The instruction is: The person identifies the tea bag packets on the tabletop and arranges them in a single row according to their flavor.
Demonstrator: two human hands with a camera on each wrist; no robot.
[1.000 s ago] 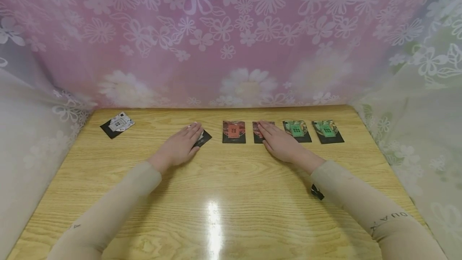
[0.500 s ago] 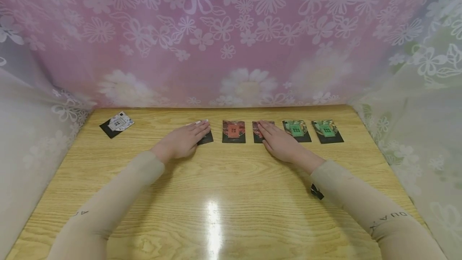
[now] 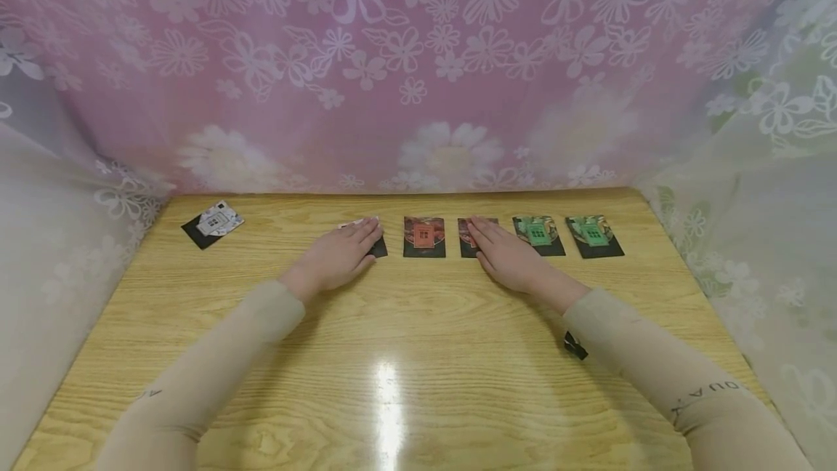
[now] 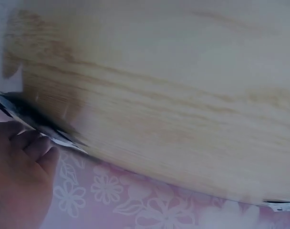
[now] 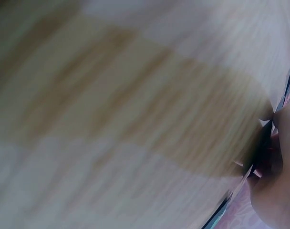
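Observation:
With its fingers stretched out flat, the left hand [image 3: 338, 253] lies on a packet [image 3: 378, 247], black at the visible corner with a pale edge beyond the fingertips; most of it is covered. In the left wrist view that same packet [image 4: 37, 119] appears edge-on by the fingertips. The right hand [image 3: 510, 256] rests, fingers straight, on a red-and-black packet [image 3: 467, 242], hiding its right part. Between the hands lies another red-and-black packet [image 3: 424, 237], face up and squared to the table.
Two green-and-black packets, one nearer [image 3: 540, 235] and one farther right [image 3: 594, 236], lie along the back edge. A white-and-black packet [image 3: 212, 224] lies slanted at the far left. A small black object [image 3: 575, 346] shows beside the right sleeve. Flowered cloth [image 3: 418, 78] hangs behind the wooden table [image 3: 445, 355].
The left hand has slid slightly right and the packet under it has turned from slanted to nearly straight, in line with the red ones. The right hand has stayed in place.

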